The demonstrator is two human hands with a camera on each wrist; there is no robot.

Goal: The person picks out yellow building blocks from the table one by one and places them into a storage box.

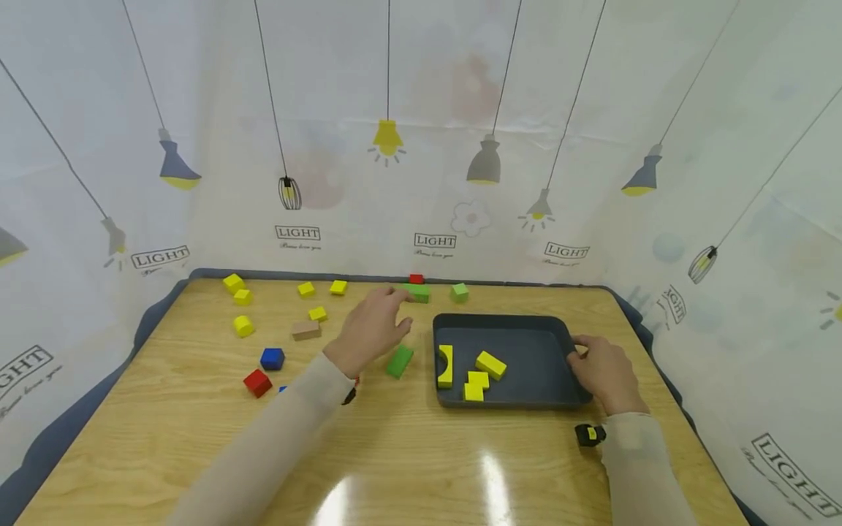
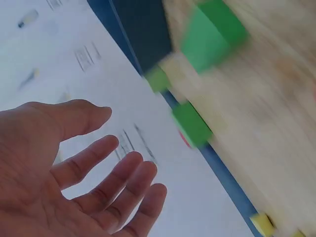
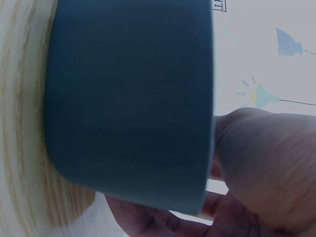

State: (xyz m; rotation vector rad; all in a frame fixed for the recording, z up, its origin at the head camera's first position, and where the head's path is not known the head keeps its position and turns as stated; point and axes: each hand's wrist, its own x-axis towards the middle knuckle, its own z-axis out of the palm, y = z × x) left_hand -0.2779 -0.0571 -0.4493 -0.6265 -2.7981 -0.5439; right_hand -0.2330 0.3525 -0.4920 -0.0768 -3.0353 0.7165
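Note:
My left hand (image 1: 371, 329) hovers over the middle of the table, empty. In the left wrist view the thumb and loosely bent fingers (image 2: 136, 177) are spread apart. Below and to its right lies a green block (image 1: 399, 361); past its fingertips sits another green block (image 1: 419, 294) at the back edge. My right hand (image 1: 608, 372) grips the right rim of a dark grey tray (image 1: 513, 402), thumb at the rim and fingers partly hidden behind the wall in the right wrist view. Inside the tray lie a yellow arch block (image 1: 445, 376) and several yellow blocks (image 1: 490, 365).
On the left are several yellow blocks (image 1: 243, 326), a brown block (image 1: 305, 331), a blue block (image 1: 272, 359) and a red block (image 1: 257, 383). A light green block (image 1: 460, 293) and a small red block (image 1: 416, 278) stand at the back, before a patterned cloth wall (image 1: 368, 248).

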